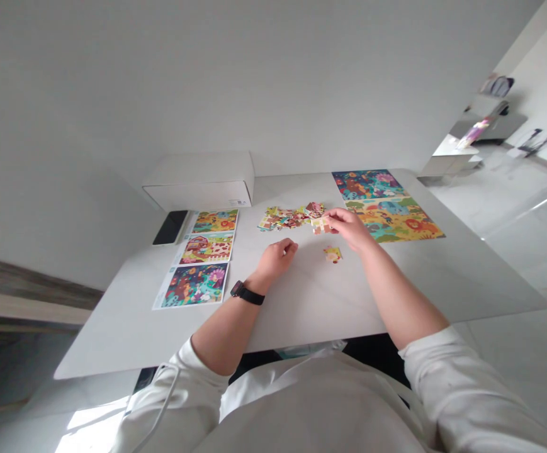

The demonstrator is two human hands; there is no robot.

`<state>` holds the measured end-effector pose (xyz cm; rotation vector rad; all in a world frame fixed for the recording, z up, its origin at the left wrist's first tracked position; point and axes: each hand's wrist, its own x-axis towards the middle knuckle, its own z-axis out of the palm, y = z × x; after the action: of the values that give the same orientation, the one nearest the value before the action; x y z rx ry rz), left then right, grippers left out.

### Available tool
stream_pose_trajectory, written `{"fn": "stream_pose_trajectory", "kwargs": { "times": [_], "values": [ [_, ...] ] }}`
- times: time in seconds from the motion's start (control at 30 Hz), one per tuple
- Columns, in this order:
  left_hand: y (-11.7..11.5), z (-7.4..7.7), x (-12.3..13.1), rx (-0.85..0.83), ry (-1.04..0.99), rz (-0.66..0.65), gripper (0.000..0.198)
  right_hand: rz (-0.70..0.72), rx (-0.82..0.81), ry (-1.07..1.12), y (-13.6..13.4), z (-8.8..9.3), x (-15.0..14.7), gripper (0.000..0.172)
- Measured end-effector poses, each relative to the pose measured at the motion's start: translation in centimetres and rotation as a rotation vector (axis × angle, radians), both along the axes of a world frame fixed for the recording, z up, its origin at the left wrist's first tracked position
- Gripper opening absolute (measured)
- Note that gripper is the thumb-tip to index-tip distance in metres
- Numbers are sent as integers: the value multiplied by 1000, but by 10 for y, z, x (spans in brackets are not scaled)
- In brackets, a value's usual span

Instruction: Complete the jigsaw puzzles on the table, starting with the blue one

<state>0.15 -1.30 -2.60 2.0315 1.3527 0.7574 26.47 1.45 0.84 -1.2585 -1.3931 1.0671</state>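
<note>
My right hand [346, 228] pinches a small jigsaw piece [321, 224] just above the white table [301, 296], next to a heap of loose pieces [288, 218]. A single piece [333, 254] lies on the table below that hand. My left hand [277, 256] rests on the table with its fingers curled in a loose fist, nothing visible in it; a black watch [247, 293] is on its wrist. Two finished puzzles lie to the right: a yellow-green one [396, 220] and a blue one [366, 184] behind it.
A reference sheet with three pictures [202, 259] lies at the left. Beside it are a black phone [171, 227] and a white box [201, 180] against the wall. The table's right edge borders open floor.
</note>
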Motion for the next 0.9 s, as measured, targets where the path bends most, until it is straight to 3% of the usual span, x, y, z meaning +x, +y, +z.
{"fn": "stream_pose_trajectory", "kwargs": {
  "times": [0.13,0.37,0.57,0.7,0.9],
  "values": [
    [2,-3,0,-52,-133,45,31,-69,-80,254,-27,-13,-20,54],
    [-5,0,0,-207,-348,-56,55,67,-63,143,-34,-44,-46,59],
    [-5,-3,1,-246,-409,-170,51,167,-42,95,-39,-41,-52,58],
    [-2,-1,0,-319,-507,-94,51,120,-80,63,-40,-37,-49,50],
    [2,2,-2,-370,-630,-16,57,216,-163,-4,-40,-42,-47,48]
  ]
}}
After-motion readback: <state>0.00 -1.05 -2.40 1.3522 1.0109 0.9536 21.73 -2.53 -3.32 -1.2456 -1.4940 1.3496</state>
